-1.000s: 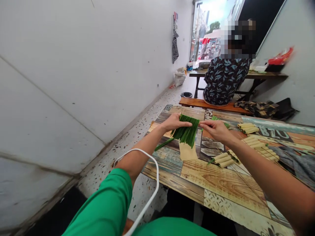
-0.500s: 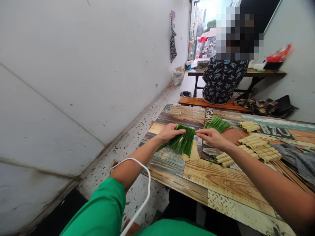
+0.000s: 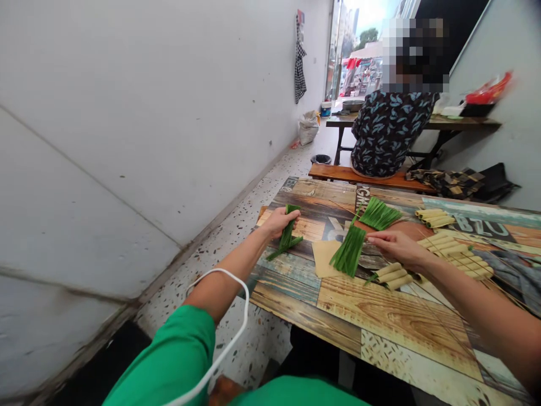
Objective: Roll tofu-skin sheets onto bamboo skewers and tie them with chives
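My left hand (image 3: 279, 221) is closed around a small bunch of green chives (image 3: 287, 235), whose lower ends reach the tabletop. Between the fingertips of my right hand (image 3: 396, 247) is the end of a thin skewer, with a flat row of chives (image 3: 350, 251) hanging from it. That row partly overlaps a pale tan sheet (image 3: 322, 259), which looks like tofu skin. Behind it lies another fan of cut chives (image 3: 380, 214). Skewered tan rolls (image 3: 394, 275) rest beneath and beside my right forearm, some with green ends showing.
The wood-patterned table (image 3: 287, 296) stands close to a white wall (image 3: 169, 113) on the left. More rolls (image 3: 434, 217) and a grey cloth (image 3: 513, 273) lie on the right. Ahead, a person (image 3: 393, 135) sits on a bench (image 3: 327, 172). A white cable (image 3: 236, 332) crosses my left arm.
My hands have moved apart. The right carried the skewered chives rightward, away from the bunch in my left hand, uncovering more of the tan sheet. The view has shifted slightly.
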`<action>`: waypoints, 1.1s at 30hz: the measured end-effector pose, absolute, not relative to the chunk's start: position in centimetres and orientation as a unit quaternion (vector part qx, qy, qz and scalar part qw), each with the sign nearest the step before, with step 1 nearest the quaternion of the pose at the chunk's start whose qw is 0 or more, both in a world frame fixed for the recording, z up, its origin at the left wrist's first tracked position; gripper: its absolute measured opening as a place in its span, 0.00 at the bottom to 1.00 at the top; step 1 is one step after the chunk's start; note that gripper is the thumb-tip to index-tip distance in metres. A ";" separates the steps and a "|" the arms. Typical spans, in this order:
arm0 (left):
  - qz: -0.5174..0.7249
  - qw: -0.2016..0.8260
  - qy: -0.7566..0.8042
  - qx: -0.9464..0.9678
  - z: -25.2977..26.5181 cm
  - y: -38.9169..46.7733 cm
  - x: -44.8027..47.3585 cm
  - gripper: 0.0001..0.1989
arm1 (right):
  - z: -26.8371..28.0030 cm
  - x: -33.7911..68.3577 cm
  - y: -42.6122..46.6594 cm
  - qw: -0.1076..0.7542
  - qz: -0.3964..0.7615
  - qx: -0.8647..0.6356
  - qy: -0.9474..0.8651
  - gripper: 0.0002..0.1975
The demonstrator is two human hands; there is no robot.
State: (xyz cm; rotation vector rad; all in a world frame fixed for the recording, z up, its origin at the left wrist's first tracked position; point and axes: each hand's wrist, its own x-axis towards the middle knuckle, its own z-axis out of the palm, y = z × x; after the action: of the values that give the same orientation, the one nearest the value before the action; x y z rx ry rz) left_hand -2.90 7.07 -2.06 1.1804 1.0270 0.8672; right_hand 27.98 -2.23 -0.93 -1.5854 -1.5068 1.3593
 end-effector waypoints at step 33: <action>0.001 -0.007 0.433 0.901 -5.5 7.5 1.1 0.14 | -0.4 28.1 -4.2 0.468 0.584 -0.560 -0.355 0.27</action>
State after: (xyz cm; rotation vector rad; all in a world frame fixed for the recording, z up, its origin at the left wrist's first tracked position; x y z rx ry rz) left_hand 1.12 7.46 -5.51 2.8445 1.3655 0.0038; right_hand 28.14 -4.17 -0.43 -1.3739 -0.8710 1.4321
